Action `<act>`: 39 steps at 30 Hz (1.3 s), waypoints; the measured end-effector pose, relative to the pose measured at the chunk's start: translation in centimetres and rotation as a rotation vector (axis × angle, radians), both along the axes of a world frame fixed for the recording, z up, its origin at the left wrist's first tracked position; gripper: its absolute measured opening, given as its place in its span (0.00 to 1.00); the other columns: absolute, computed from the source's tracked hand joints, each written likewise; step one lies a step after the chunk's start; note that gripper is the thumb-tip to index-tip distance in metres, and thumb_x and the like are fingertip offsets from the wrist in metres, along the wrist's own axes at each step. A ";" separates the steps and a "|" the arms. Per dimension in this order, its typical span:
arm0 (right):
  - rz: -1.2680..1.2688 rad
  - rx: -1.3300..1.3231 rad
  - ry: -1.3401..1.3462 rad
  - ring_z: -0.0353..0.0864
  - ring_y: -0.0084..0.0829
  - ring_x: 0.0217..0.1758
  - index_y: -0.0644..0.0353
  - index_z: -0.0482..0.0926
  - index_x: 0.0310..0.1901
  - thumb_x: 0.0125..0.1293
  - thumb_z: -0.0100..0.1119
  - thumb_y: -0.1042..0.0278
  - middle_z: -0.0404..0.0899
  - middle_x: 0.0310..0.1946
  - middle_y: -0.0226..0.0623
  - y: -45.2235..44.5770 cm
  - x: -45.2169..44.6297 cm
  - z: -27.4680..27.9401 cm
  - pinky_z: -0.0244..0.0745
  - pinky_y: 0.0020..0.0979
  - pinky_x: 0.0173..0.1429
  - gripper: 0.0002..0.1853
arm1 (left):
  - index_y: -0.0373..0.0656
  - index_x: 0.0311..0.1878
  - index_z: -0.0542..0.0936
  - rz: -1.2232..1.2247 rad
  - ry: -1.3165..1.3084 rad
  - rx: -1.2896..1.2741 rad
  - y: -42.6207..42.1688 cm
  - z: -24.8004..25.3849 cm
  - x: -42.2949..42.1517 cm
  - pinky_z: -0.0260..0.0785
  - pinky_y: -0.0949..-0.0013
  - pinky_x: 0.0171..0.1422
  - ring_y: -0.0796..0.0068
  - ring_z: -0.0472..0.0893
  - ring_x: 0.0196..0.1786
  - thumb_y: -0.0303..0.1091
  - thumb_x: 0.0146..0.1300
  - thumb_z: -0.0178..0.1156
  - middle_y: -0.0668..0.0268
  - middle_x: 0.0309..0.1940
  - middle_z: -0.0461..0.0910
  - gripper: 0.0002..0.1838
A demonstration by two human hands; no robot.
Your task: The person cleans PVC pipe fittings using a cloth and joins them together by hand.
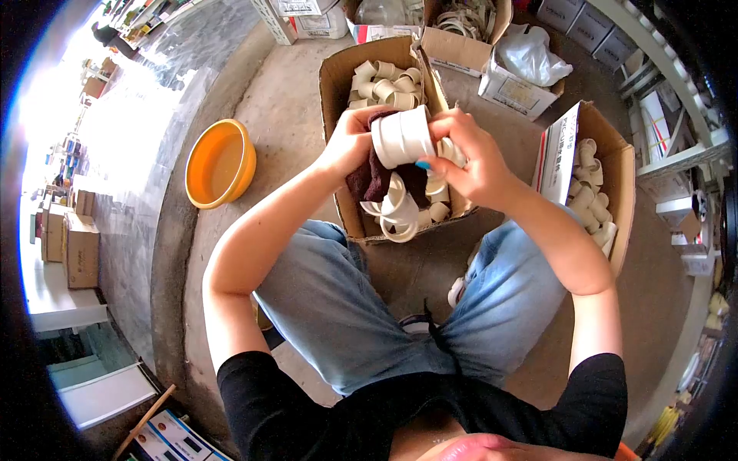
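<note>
A white PVC pipe fitting (401,138) is held up above an open cardboard box. My right hand (475,157) grips its right end, fingers on top and the thumb in front. At the fitting's left end, my left hand (350,144) is closed on a dark maroon cloth (370,180), which touches the fitting and hangs down. Below, another white fitting with ring-shaped openings (398,209) rests at the near side of the cardboard box (332,92). Several cream pipe fittings (388,84) fill the far part of that box.
An orange basin (221,164) stands on the floor at the left. To the right is another cardboard box (624,165) with several fittings. More boxes, one with a white plastic bag (534,55), stand at the back. Metal shelving (684,160) runs along the right.
</note>
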State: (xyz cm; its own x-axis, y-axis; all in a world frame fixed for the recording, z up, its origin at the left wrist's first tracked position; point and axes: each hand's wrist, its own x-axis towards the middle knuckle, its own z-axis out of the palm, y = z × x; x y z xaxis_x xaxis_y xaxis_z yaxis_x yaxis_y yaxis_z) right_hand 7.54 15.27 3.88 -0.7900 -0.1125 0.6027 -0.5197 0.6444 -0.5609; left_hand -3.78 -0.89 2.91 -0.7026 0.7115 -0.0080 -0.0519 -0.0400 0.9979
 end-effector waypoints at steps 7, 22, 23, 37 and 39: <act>0.157 -0.909 -0.785 0.73 0.20 0.43 0.61 0.76 0.45 0.65 0.53 0.59 0.77 0.38 0.29 2.7 -1.3 -1.7 0.65 0.24 0.52 0.14 | 0.40 0.46 0.76 0.041 1.318 -0.107 -1.1 -0.7 -1.1 0.74 0.64 0.45 0.60 0.81 0.42 0.19 0.38 0.55 0.58 0.43 0.79 0.25; 0.141 -0.634 -0.502 0.73 0.20 0.40 0.62 0.73 0.40 0.58 0.61 0.74 0.77 0.35 0.28 0.6 0.8 -2.0 0.69 0.25 0.46 0.09 | 0.37 0.45 0.78 -0.117 0.255 -0.021 0.1 -1.2 -0.3 0.69 0.74 0.50 0.78 0.78 0.42 0.16 0.47 0.54 0.62 0.39 0.81 0.19; 0.120 -0.409 -0.279 0.73 0.27 0.36 0.60 0.72 0.37 0.54 0.62 0.76 0.74 0.30 0.32 0.5 0.7 -1.8 0.69 0.30 0.42 0.10 | 0.34 0.45 0.78 -0.158 0.142 0.010 0.1 -1.5 -0.5 0.69 0.75 0.51 0.78 0.77 0.43 0.18 0.50 0.55 0.63 0.40 0.80 0.16; 0.199 -0.977 -0.929 0.74 0.18 0.37 0.61 0.77 0.41 0.66 0.53 0.55 0.78 0.34 0.28 2.5 -1.3 -2.0 0.68 0.22 0.46 0.16 | 0.44 0.46 0.77 -0.024 0.960 -0.073 0.1 -2.5 -0.5 0.72 0.63 0.47 0.54 0.79 0.41 0.18 0.41 0.52 0.57 0.38 0.79 0.23; 0.204 -1.048 -1.035 0.76 0.20 0.37 0.60 0.77 0.41 0.64 0.55 0.60 0.78 0.34 0.28 2.7 -1.3 -2.7 0.69 0.22 0.47 0.12 | 0.46 0.47 0.76 -0.104 1.121 -0.079 -0.1 -3.0 -0.8 0.74 0.63 0.45 0.58 0.79 0.41 0.18 0.39 0.54 0.60 0.42 0.78 0.26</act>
State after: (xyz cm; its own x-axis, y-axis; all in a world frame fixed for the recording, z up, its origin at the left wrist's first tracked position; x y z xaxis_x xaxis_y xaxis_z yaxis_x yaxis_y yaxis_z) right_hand 6.23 17.97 1.17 -0.9322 -0.1520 -0.3285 0.3605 -0.3095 -0.8799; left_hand -4.54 -0.95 -0.13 -0.2785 0.7927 0.5423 0.8755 -0.0225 0.4826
